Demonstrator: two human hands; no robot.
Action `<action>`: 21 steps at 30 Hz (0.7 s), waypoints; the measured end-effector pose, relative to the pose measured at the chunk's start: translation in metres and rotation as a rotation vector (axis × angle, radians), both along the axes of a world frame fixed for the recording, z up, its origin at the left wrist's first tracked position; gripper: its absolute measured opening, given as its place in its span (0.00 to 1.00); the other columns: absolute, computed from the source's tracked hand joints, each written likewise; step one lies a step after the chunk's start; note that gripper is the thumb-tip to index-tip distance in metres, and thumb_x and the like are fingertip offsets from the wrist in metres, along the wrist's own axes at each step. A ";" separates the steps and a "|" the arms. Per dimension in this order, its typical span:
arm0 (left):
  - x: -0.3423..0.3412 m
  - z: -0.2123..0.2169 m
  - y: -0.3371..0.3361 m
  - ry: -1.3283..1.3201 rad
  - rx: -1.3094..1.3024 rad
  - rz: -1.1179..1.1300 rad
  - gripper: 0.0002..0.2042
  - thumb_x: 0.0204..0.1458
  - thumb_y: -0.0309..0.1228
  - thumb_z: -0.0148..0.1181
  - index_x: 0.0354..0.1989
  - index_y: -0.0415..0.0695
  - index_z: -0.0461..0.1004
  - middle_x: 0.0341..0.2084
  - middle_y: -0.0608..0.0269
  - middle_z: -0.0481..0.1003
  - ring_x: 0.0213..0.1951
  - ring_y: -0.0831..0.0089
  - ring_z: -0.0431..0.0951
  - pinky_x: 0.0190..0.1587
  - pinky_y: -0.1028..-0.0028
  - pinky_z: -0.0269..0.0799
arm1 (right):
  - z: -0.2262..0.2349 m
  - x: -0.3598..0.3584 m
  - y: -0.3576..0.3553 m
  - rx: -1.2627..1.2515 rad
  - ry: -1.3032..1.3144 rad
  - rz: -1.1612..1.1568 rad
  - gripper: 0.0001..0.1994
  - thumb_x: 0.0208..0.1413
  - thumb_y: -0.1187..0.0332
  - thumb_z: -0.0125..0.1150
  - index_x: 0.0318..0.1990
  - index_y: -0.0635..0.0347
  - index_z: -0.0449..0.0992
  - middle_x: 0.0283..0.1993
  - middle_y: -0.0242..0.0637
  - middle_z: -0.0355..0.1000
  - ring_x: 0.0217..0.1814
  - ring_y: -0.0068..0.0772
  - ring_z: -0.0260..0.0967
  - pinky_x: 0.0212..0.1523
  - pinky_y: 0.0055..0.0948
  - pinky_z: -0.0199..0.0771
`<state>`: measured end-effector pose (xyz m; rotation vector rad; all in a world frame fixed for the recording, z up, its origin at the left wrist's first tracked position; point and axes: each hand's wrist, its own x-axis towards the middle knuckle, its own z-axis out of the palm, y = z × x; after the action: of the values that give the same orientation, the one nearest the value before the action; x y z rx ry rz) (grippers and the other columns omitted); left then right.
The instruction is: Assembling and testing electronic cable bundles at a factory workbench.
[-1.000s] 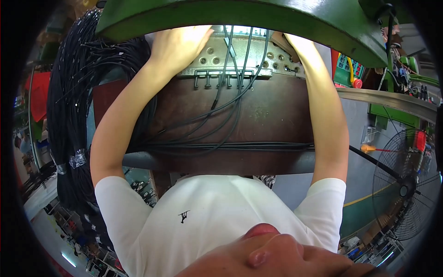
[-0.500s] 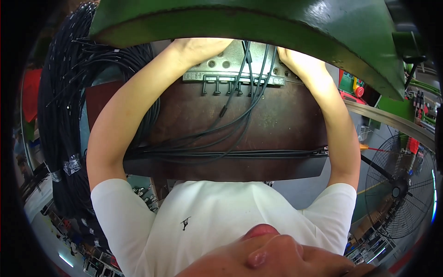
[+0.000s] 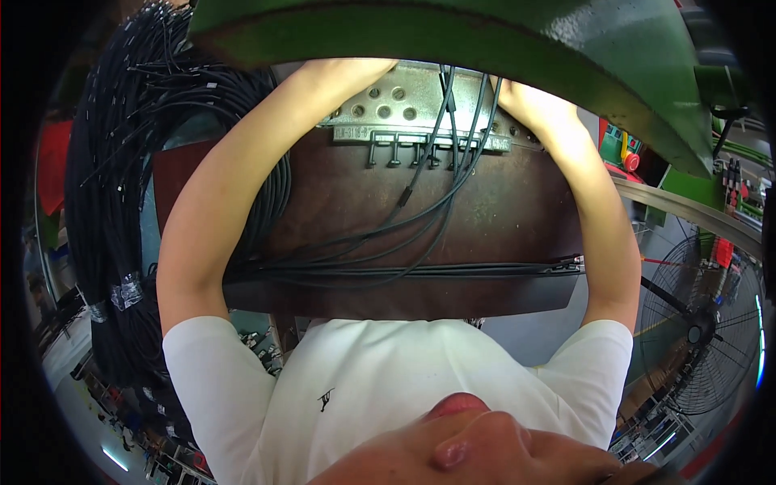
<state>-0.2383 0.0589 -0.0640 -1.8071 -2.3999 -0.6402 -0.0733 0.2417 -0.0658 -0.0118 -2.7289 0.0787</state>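
Note:
Both forearms reach forward under a green machine body, whose lower edge hides my fingers. My left hand is over the left part of a grey metal mould plate with round holes. My right hand is at the plate's right side, close to several thin black cables. These cables run from under the machine across the plate's front edge and down over the brown tabletop. Dark screws stick out of the plate's front strip. What either hand holds cannot be seen.
A thick bundle of black cables hangs at the left, with coils beside the table. More straight cables lie along the table's near edge. At the right are a red push button, a metal rail and a caged fan.
The whole view has shifted slightly, so the plate, cables and table appear a little farther right. Both hands remain under the machine's edge, at the plate.

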 end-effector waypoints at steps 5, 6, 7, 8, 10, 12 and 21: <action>0.012 0.022 -0.001 -0.062 -0.262 0.049 0.15 0.55 0.39 0.52 0.46 0.45 0.74 0.42 0.55 0.76 0.44 0.62 0.76 0.48 0.66 0.70 | -0.016 0.008 0.022 0.019 -0.026 -0.096 0.09 0.49 0.62 0.61 0.33 0.56 0.79 0.28 0.39 0.75 0.28 0.44 0.72 0.30 0.37 0.73; 0.015 0.025 0.000 -0.072 -0.242 0.057 0.15 0.55 0.39 0.52 0.46 0.45 0.74 0.42 0.55 0.76 0.44 0.62 0.75 0.48 0.66 0.70 | -0.019 0.009 0.029 -0.061 0.017 -0.057 0.11 0.49 0.61 0.62 0.35 0.56 0.80 0.31 0.39 0.76 0.30 0.43 0.73 0.32 0.36 0.73; 0.019 0.027 0.003 -0.081 -0.223 0.068 0.15 0.55 0.39 0.52 0.46 0.45 0.74 0.42 0.55 0.76 0.45 0.62 0.75 0.48 0.66 0.70 | -0.026 0.010 0.039 -0.057 0.019 -0.056 0.11 0.49 0.61 0.62 0.35 0.56 0.80 0.31 0.39 0.76 0.30 0.43 0.73 0.32 0.36 0.73; 0.023 0.029 0.003 -0.093 -0.206 0.074 0.15 0.55 0.39 0.52 0.46 0.45 0.74 0.42 0.55 0.76 0.45 0.62 0.75 0.48 0.66 0.70 | -0.031 0.012 0.046 0.011 0.041 -0.057 0.11 0.50 0.60 0.61 0.36 0.56 0.80 0.33 0.39 0.76 0.32 0.42 0.74 0.33 0.36 0.74; 0.026 0.028 0.005 -0.119 -0.177 0.088 0.16 0.55 0.39 0.52 0.47 0.45 0.74 0.43 0.55 0.75 0.45 0.61 0.75 0.49 0.66 0.69 | -0.025 0.015 0.043 0.112 0.043 -0.053 0.13 0.51 0.58 0.60 0.37 0.57 0.79 0.35 0.40 0.77 0.36 0.43 0.74 0.38 0.36 0.74; 0.020 0.020 0.009 -0.189 -0.185 0.106 0.16 0.55 0.40 0.52 0.47 0.44 0.74 0.43 0.54 0.75 0.45 0.61 0.75 0.48 0.66 0.70 | -0.030 0.014 0.044 0.054 -0.054 -0.132 0.14 0.51 0.57 0.60 0.37 0.58 0.79 0.35 0.41 0.77 0.37 0.44 0.74 0.38 0.37 0.74; 0.011 -0.018 0.014 0.035 -0.104 0.047 0.15 0.55 0.39 0.52 0.45 0.42 0.74 0.40 0.53 0.76 0.43 0.59 0.76 0.45 0.65 0.71 | -0.029 0.006 0.041 -0.041 -0.006 -0.072 0.12 0.51 0.60 0.59 0.35 0.60 0.78 0.34 0.45 0.75 0.34 0.47 0.73 0.35 0.40 0.72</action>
<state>-0.2276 0.0726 -0.0816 -1.7774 -2.4886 -0.4836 -0.0672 0.2829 -0.0946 -0.1219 -2.7291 0.1139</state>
